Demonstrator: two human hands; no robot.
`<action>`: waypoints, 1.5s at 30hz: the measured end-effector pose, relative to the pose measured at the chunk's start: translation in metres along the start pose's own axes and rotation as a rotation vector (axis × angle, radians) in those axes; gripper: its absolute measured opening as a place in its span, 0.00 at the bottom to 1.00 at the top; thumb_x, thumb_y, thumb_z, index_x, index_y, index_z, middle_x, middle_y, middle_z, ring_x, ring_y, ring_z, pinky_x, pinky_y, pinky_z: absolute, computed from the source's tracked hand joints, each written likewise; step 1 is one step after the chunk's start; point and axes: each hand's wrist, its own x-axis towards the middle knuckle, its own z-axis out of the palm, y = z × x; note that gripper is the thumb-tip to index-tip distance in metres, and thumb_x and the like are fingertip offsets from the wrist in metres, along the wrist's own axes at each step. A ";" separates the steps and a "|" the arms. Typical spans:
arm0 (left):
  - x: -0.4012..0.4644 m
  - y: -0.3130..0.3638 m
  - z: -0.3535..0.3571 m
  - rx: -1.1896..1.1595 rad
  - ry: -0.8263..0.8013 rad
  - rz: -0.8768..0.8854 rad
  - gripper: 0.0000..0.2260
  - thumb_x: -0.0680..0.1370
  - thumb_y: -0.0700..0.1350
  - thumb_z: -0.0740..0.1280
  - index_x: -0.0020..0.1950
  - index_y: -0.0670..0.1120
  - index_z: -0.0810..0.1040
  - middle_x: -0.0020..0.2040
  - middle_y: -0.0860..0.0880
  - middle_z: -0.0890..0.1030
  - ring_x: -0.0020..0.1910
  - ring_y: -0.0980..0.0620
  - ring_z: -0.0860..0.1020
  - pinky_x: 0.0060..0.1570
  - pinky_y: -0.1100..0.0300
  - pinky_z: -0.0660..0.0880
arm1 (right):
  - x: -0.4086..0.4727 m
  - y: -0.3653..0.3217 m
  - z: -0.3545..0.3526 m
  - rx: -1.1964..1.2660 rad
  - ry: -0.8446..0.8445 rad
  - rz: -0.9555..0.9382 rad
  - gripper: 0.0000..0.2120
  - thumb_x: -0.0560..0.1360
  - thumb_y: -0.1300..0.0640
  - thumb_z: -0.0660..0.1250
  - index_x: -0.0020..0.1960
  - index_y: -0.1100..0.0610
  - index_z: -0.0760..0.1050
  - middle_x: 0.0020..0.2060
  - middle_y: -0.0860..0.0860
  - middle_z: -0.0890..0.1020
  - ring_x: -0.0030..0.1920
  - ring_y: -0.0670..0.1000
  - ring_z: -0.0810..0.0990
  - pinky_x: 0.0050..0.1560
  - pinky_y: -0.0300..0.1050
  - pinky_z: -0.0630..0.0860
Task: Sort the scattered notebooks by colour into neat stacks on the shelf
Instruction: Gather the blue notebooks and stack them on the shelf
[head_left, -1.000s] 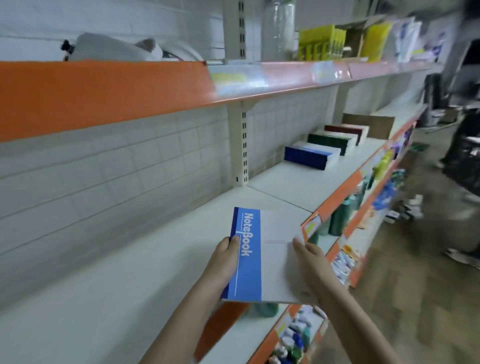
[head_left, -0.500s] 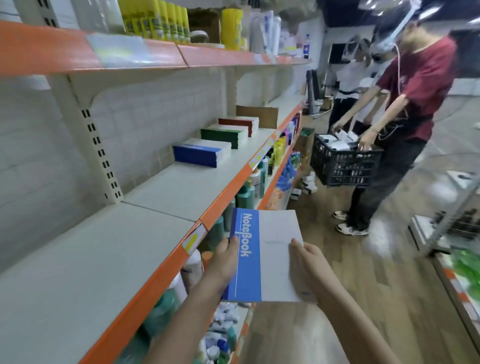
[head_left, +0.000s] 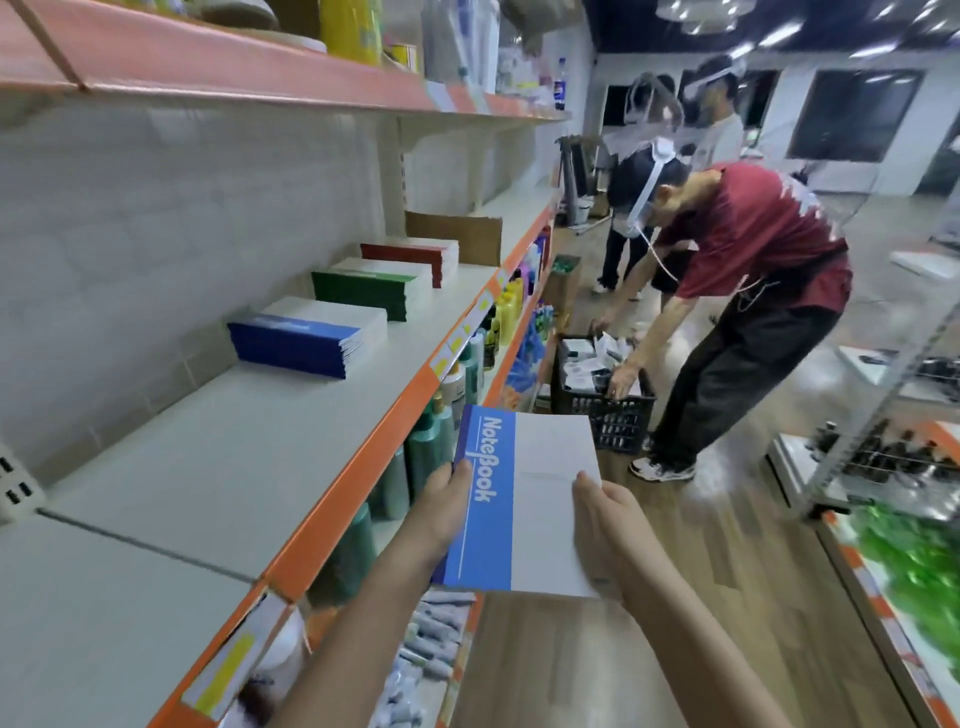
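A shop aisle with a wooden floor (head_left: 675, 597) runs ahead; a long white shelf (head_left: 218, 467) with an orange edge fills the left. A person (head_left: 753, 291) in a red shirt bends over a black crate (head_left: 608, 410) further down. On the shelf lie three stacks: blue (head_left: 306, 338), green (head_left: 369, 288) and red (head_left: 410, 255), in a row and apart. Out over the aisle, past the shelf edge, a notebook (head_left: 524, 504), white with a blue spine band reading "NoteBook", is held flat, the left hand (head_left: 441, 512) gripping its spine side and the right hand (head_left: 602, 525) its white edge, thumbs on top.
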 end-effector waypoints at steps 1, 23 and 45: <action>0.016 0.007 0.002 -0.003 0.002 0.007 0.12 0.83 0.50 0.53 0.48 0.48 0.74 0.47 0.45 0.82 0.46 0.47 0.81 0.47 0.56 0.77 | 0.017 -0.003 0.000 0.010 0.011 -0.001 0.18 0.81 0.55 0.56 0.44 0.65 0.77 0.43 0.61 0.83 0.43 0.57 0.79 0.45 0.48 0.72; 0.297 0.089 0.003 -0.033 0.310 -0.013 0.16 0.83 0.51 0.54 0.57 0.39 0.72 0.46 0.44 0.81 0.41 0.48 0.80 0.41 0.56 0.76 | 0.337 -0.094 0.041 -0.092 -0.265 -0.052 0.15 0.81 0.49 0.57 0.45 0.56 0.77 0.38 0.49 0.82 0.37 0.47 0.81 0.35 0.38 0.76; 0.297 0.101 -0.043 -0.293 1.268 0.002 0.10 0.82 0.52 0.57 0.44 0.53 0.72 0.37 0.56 0.81 0.37 0.56 0.81 0.35 0.62 0.77 | 0.423 -0.159 0.197 -0.232 -1.162 -0.206 0.14 0.81 0.51 0.57 0.46 0.56 0.78 0.37 0.48 0.84 0.35 0.44 0.83 0.33 0.34 0.76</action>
